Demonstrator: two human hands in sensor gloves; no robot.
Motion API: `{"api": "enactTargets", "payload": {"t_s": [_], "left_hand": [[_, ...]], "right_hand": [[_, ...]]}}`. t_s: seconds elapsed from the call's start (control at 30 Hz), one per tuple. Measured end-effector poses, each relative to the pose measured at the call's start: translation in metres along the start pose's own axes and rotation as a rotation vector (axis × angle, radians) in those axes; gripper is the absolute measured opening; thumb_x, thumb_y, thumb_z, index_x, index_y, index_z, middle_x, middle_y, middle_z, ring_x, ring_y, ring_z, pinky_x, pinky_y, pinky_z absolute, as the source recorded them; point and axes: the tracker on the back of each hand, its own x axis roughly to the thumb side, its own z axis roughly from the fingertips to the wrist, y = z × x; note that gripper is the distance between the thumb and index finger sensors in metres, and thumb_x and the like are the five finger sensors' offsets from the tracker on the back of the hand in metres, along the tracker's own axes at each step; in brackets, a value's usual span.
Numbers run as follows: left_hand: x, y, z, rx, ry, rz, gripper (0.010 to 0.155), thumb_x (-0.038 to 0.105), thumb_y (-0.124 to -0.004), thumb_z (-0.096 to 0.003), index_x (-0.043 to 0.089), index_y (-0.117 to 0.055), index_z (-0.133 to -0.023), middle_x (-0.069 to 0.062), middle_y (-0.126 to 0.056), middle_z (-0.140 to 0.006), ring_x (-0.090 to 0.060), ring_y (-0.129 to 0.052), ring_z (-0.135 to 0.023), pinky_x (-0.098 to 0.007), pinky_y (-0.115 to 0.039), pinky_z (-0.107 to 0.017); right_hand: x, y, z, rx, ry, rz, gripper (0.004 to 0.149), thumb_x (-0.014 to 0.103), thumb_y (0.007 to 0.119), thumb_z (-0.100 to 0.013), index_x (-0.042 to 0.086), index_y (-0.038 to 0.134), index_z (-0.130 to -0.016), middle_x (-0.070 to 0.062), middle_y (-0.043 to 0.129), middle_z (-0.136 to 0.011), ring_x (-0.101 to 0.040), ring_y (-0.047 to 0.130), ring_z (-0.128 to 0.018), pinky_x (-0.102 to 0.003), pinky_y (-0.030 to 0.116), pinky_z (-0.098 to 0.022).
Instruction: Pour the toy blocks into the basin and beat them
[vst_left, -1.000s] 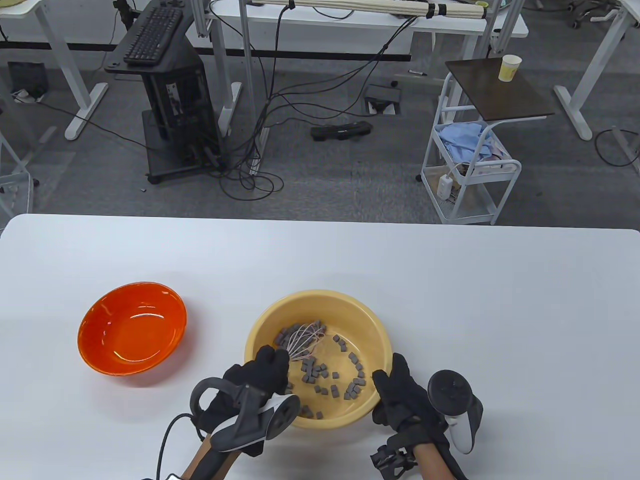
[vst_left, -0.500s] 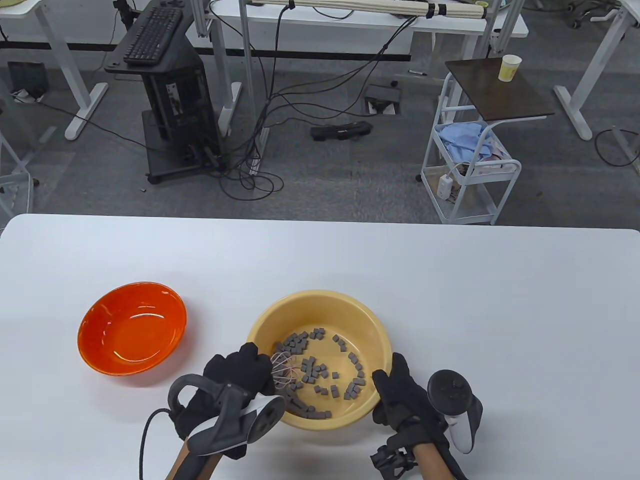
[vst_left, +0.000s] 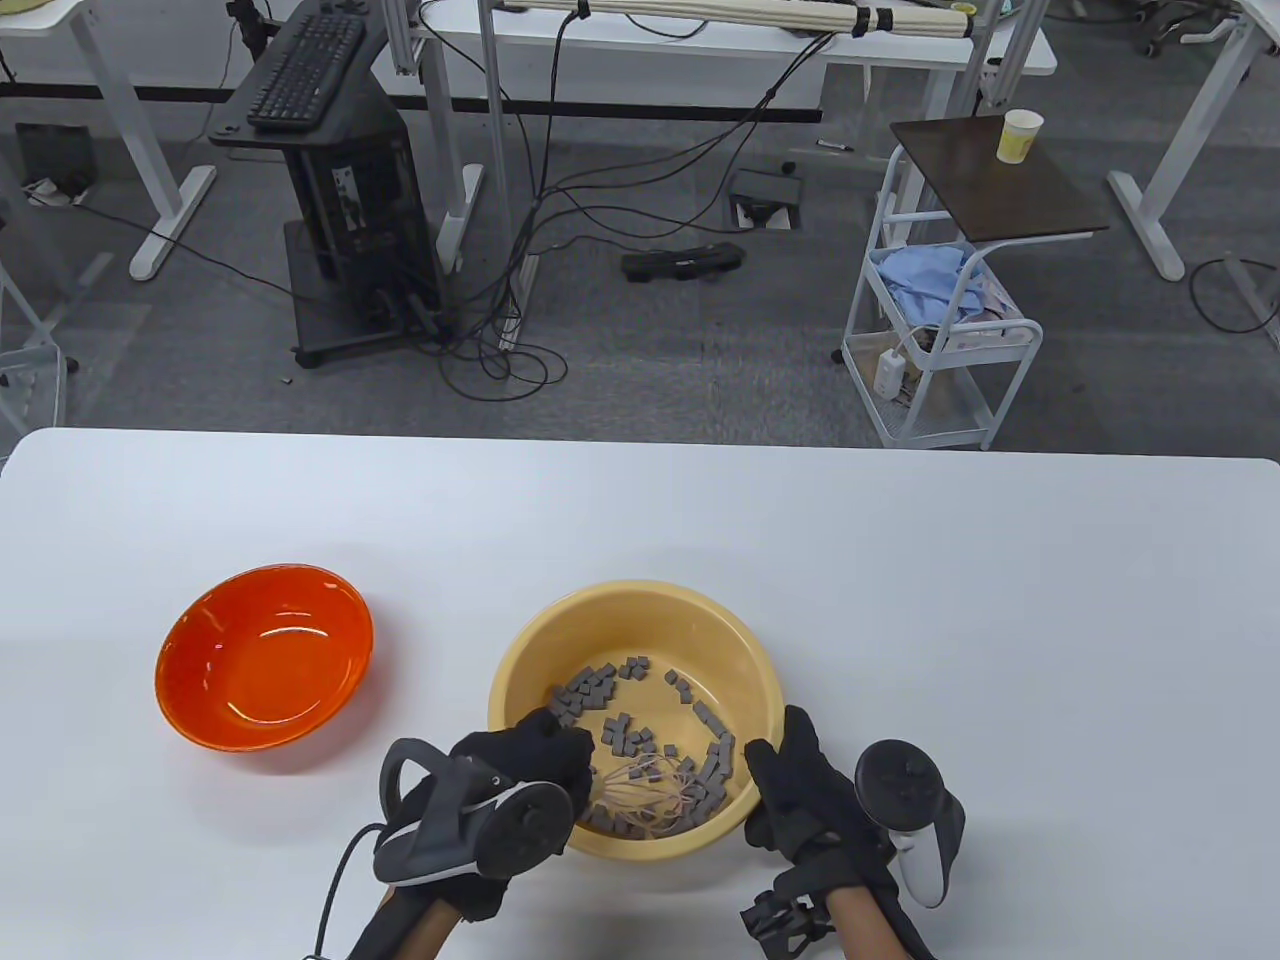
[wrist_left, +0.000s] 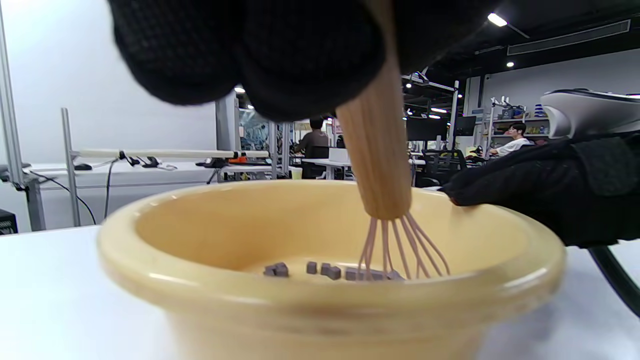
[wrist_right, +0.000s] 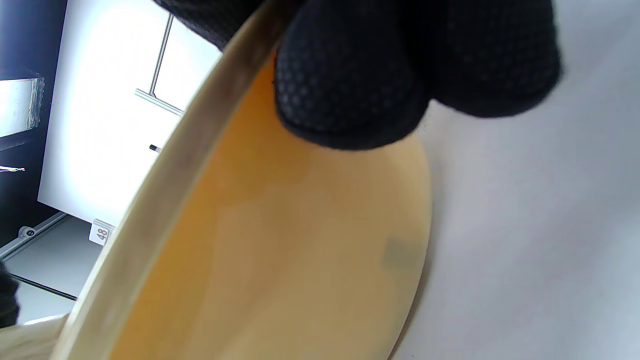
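Right wrist view: tag reads "48".

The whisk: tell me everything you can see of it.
The whisk has a pale wooden handle and thin pinkish wire loops. The left hand grips the handle's top. It stands steeply, tilted slightly, head down in the yellow basin, toward its near side. The loops rest among small grey blocks on the bottom. The right hand holds the basin's rim, not the whisk.

Left hand fist-curled, gripping; right hand fingers clamped, pinching.
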Motion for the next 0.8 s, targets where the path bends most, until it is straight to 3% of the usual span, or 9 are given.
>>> {"api": "enactTargets", "payload": {"t_s": [0.13, 0.27, 0.43, 0.6, 0.8], "left_hand": [[0.008, -0.007, -0.004, -0.09, -0.036, -0.005, 0.047, 0.041, -0.076, -0.0624, 0.017, -0.075, -0.102, -0.015, -0.086, -0.095, -0.005, -0.103, -0.05, -0.035, -0.091, -0.048], [0.016, -0.011, -0.007, -0.1, -0.051, -0.02, 0.049, 0.038, -0.078, -0.0619, 0.016, -0.072, -0.105, -0.017, -0.082, -0.099, -0.01, -0.104, -0.058, -0.037, -0.09, -0.051], [0.029, -0.025, -0.011, -0.142, -0.018, -0.19, 0.051, 0.032, -0.078, -0.0624, 0.014, -0.067, -0.109, -0.021, -0.075, -0.105, -0.019, -0.099, -0.074, -0.043, -0.086, -0.058], [0.028, -0.033, -0.012, -0.061, 0.086, -0.348, 0.048, 0.033, -0.076, -0.063, 0.014, -0.069, -0.107, -0.021, -0.078, -0.103, -0.015, -0.101, -0.067, -0.039, -0.089, -0.053], [0.013, -0.026, -0.009, -0.041, 0.17, -0.338, 0.05, 0.034, -0.077, -0.0632, 0.016, -0.068, -0.109, -0.023, -0.075, -0.107, -0.011, -0.103, -0.053, -0.035, -0.09, -0.044]], "right_hand": [[0.0, 0.0, 0.0, -0.002, 0.0, -0.002, 0.069, 0.029, 0.063, -0.072, -0.018, 0.027, -0.108, -0.022, 0.086, -0.066, -0.025, 0.095, -0.033, -0.046, 0.084, -0.034], [0.0, 0.0, 0.0, -0.002, -0.001, -0.002, 0.069, 0.029, 0.063, -0.072, -0.018, 0.027, -0.108, -0.022, 0.086, -0.066, -0.025, 0.095, -0.033, -0.046, 0.084, -0.034], [0.0, 0.0, 0.0, -0.003, -0.001, 0.0, 0.069, 0.029, 0.063, -0.072, -0.018, 0.027, -0.108, -0.022, 0.086, -0.066, -0.025, 0.095, -0.033, -0.046, 0.085, -0.034], [0.0, 0.0, 0.0, -0.002, -0.001, 0.0, 0.069, 0.029, 0.063, -0.072, -0.018, 0.027, -0.108, -0.022, 0.086, -0.066, -0.025, 0.095, -0.033, -0.046, 0.085, -0.034], [0.0, 0.0, 0.0, 0.0, -0.002, -0.002, 0.069, 0.029, 0.063, -0.072, -0.018, 0.027, -0.108, -0.022, 0.086, -0.066, -0.025, 0.095, -0.033, -0.046, 0.084, -0.034]]}}
